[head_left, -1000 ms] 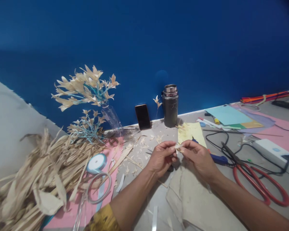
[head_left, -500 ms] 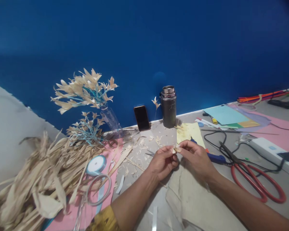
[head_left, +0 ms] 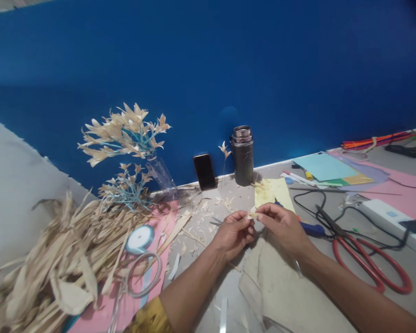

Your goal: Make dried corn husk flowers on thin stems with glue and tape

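Between my fingertips is a small pale husk flower (head_left: 252, 214), partly hidden. My left hand (head_left: 234, 235) pinches it from the left, thumb against forefinger. From the other side my right hand (head_left: 283, 227) grips it with thumb and fingers, its palm over a beige cloth (head_left: 280, 286). Beyond the hands a single husk flower (head_left: 224, 150) stands on a thin stem beside a dark flask (head_left: 243, 157) without a lid. Grey scissor tips (head_left: 215, 222) show just left of my left hand. A blue-handled glue gun (head_left: 311, 228) lies partly behind my right hand.
Dried corn husks (head_left: 45, 268) heap up at left, near husk flowers in a clear bottle (head_left: 161, 173). A ribbon roll (head_left: 139, 239) lies on pink paper. A phone (head_left: 204, 172) leans on the wall. Red-handled scissors (head_left: 370, 259), cables and a power strip (head_left: 384, 217) occupy the right.
The small flower between my fingertips has turned slightly, and its petals show differently. Both hands stay in nearly the same place. The view has shifted slightly.
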{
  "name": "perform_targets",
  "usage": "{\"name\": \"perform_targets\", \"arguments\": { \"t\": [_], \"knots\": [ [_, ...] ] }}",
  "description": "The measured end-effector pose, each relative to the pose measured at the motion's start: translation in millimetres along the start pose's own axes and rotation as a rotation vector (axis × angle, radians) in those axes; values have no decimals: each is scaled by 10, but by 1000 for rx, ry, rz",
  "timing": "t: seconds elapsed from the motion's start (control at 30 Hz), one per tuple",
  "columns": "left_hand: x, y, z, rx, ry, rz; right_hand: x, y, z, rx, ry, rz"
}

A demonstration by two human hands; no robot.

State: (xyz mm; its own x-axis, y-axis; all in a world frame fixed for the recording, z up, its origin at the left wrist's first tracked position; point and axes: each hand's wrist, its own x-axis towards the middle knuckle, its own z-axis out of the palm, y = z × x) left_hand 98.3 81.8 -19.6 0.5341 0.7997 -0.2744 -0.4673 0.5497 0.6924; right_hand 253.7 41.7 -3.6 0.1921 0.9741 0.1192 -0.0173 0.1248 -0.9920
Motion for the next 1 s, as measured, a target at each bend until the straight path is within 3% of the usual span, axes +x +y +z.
{"name": "perform_targets", "arguments": {
  "t": [0.13,0.37,0.7,1.0],
  "knots": [
    [3,17,-20,-14,12,15,7,-35,-44,-39,28,-13],
    [2,28,-26,-42,17,26,-32,-67,-55,-79,-46,-59],
    [-21,36,-5,-31,-24,-44,-114,-119,-4,-221,71,-132],
    [-34,29,-14,-39,-55,-59,-88,-123,-30,-232,87,-139]
  ]
}}
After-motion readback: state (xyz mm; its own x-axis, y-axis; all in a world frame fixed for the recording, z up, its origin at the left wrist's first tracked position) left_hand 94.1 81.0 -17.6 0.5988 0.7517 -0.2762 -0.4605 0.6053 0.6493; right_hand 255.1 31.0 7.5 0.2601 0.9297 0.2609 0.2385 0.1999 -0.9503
